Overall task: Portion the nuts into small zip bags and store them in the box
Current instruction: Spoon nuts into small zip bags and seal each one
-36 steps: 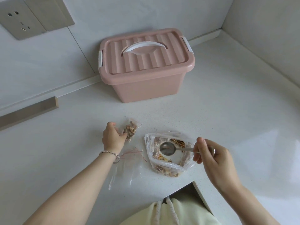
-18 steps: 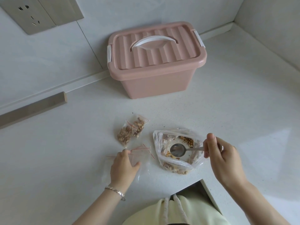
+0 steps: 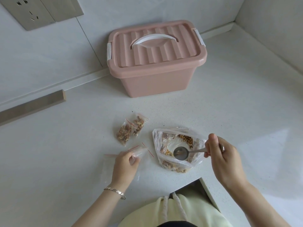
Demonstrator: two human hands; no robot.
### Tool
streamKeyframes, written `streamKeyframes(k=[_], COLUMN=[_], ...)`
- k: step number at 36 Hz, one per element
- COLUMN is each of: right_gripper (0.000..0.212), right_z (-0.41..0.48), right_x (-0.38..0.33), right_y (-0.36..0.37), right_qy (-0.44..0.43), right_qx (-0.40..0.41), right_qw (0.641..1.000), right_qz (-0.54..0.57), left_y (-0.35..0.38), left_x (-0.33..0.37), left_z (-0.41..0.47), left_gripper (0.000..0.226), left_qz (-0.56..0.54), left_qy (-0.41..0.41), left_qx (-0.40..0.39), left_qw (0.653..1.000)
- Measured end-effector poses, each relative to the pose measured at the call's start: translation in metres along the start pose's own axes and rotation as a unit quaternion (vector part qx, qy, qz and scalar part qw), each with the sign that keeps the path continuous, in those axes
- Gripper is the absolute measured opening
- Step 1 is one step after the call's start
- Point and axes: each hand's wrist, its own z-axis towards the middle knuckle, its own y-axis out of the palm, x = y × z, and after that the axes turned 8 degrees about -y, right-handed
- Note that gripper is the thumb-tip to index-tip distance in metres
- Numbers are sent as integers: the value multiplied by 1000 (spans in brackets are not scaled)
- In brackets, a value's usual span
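Two small zip bags filled with nuts (image 3: 130,130) lie side by side on the white counter. My left hand (image 3: 125,166) pinches an empty small zip bag (image 3: 139,152) with a red seal line, lifted from a few flat ones beneath it. To the right, a large clear bag of nuts (image 3: 177,148) lies open. My right hand (image 3: 220,155) grips the handle of a metal scoop (image 3: 181,153) whose bowl sits inside that bag. A pink box (image 3: 155,63) with a white handle stands shut at the back.
A wall socket (image 3: 32,12) is at the top left and a grey strip (image 3: 32,105) lies along the back edge at the left. Walls meet in a corner at the top right. The counter's front edge has a cut-out (image 3: 196,184) near my body.
My left hand left the filled bag beside the other one, moved back toward me and picked up an empty bag. The scoop stays in the large bag.
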Motion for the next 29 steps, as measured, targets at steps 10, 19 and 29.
streamKeyframes(k=[10,19,29], right_gripper=[48,3,15], right_z=[13,19,7], right_x=[-31,-46,-33], right_y=[-7,-7,-4], right_qy=[-7,54,136], right_qx=[-36,-164,-52], right_qw=[993,984,986], right_qz=[113,38,84], left_y=[-48,-52,-31], left_x=[82,118,114], left_z=[-32,-44,-54], left_gripper=[19,24,12], left_qz=[-299,-276,-152], left_qy=[33,111,260], left_qx=[-163,-245,53], left_qw=[940,923,952])
